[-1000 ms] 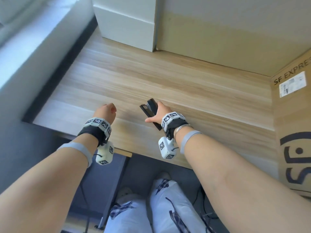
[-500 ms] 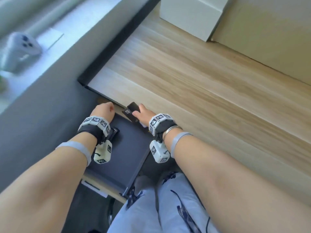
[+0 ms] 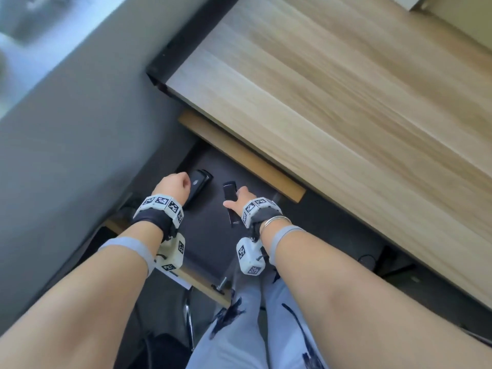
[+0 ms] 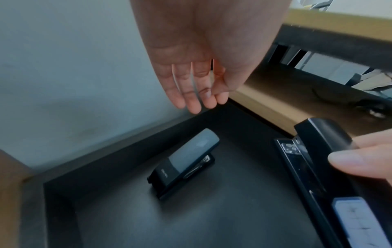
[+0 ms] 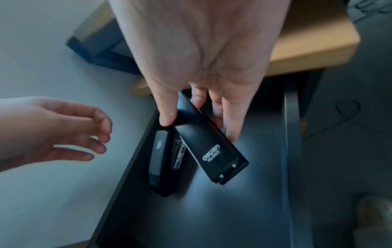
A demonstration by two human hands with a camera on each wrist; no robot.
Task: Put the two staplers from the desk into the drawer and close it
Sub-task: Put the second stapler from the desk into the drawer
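Note:
The dark drawer (image 3: 210,235) stands pulled out under the wooden desk (image 3: 346,102). A small stapler with a grey top (image 3: 198,183) (image 4: 184,162) (image 5: 160,159) lies free on the drawer floor (image 4: 212,218) near its left wall. My left hand (image 3: 174,186) (image 4: 197,87) hovers just above it with relaxed fingers and holds nothing. My right hand (image 3: 239,199) (image 5: 199,114) grips a long black stapler (image 3: 231,206) (image 4: 318,151) (image 5: 210,144) by its sides, low over the drawer floor (image 5: 244,209) beside the small one. Whether it touches the floor I cannot tell.
A grey wall (image 3: 66,155) runs close along the drawer's left side. The drawer's wooden front edge (image 3: 207,286) is near my knees in light patterned trousers (image 3: 239,328). Cables (image 3: 367,259) lie on the dark floor under the desk.
Both hands dropped from the desk top into the open drawer. The small stapler now lies free and my left hand is relaxed above it. My right hand has kept hold of the long stapler.

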